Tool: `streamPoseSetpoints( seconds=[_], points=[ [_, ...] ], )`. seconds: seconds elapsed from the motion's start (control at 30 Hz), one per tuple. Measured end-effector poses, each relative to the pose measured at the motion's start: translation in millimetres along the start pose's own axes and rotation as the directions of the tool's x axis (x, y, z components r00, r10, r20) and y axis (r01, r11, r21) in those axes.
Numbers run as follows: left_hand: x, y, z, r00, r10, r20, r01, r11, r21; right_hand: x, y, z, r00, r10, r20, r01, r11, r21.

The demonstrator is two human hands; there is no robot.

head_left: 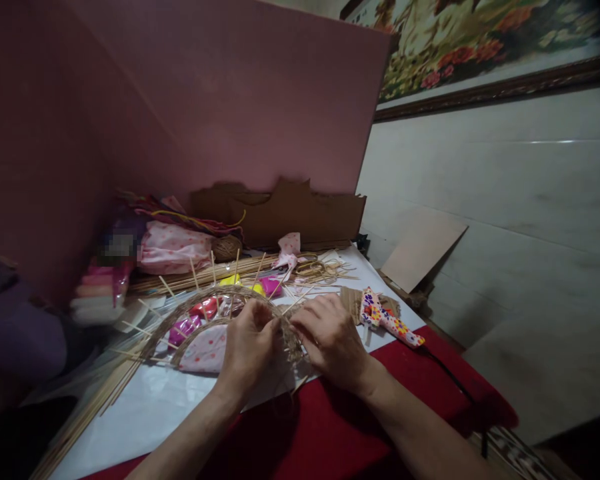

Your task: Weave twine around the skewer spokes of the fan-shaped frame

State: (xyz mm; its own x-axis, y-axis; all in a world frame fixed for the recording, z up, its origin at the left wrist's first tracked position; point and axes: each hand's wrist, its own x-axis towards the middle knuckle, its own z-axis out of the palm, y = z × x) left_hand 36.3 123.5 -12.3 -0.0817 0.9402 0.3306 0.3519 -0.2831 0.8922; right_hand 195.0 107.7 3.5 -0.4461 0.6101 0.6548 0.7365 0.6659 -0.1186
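A half-woven arch of twine and thin wooden sticks (200, 308) lies on a white sheet in front of me. My left hand (247, 347) is closed, its fingers pinched on the arch's right end. My right hand (330, 337) rests beside it, fingers curled down onto the same end of the weave (293, 343). Both hands meet at that spot. What the fingertips grip is partly hidden.
Small pink, red and yellow pieces (207, 308) lie inside the arch. A flower-patterned glue gun (390, 321) lies to the right on the red cloth (330, 427). Bundled sticks (190, 280), a twine ball (227, 248), pink fabric (173, 247) and cardboard (290, 210) stand behind.
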Motion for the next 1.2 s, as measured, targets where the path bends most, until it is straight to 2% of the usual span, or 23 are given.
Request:
streamPoseSetpoints(
  seconds=[0.13, 0.33, 0.53, 0.73, 0.97, 1.2],
  points=[
    [-1, 1, 0.8, 1.000, -0.007, 0.001, 0.007, 1.000, -0.020, 1, -4, 5, 1.000, 0.017, -0.002, -0.017, 1.000, 0.025],
    [-7, 5, 4.0, 1.000, -0.019, -0.011, 0.019, 0.998, -0.067, 1, -9, 11, 0.991, 0.127, -0.029, -0.128, 0.992, -0.009],
    [-9, 7, 5.1, 1.000, 0.001, -0.004, -0.001, 1.000, -0.013, 1, -15, 14, 0.986, 0.137, -0.094, -0.137, 0.991, 0.001],
    [-10, 4, 5.7, 1.000, 0.016, -0.004, -0.016, 1.000, 0.024, 1, -18, 14, 0.968, 0.216, -0.130, -0.214, 0.976, 0.032],
    [-13, 7, 5.9, 0.999, 0.035, 0.003, -0.035, 0.999, 0.029, 2, -17, 15, 0.972, 0.206, -0.109, -0.207, 0.978, 0.006],
    [-14, 13, 5.6, 1.000, 0.024, 0.005, -0.024, 0.998, 0.051, 1, -17, 18, 0.980, 0.134, -0.149, -0.149, 0.985, -0.092]
  ],
)
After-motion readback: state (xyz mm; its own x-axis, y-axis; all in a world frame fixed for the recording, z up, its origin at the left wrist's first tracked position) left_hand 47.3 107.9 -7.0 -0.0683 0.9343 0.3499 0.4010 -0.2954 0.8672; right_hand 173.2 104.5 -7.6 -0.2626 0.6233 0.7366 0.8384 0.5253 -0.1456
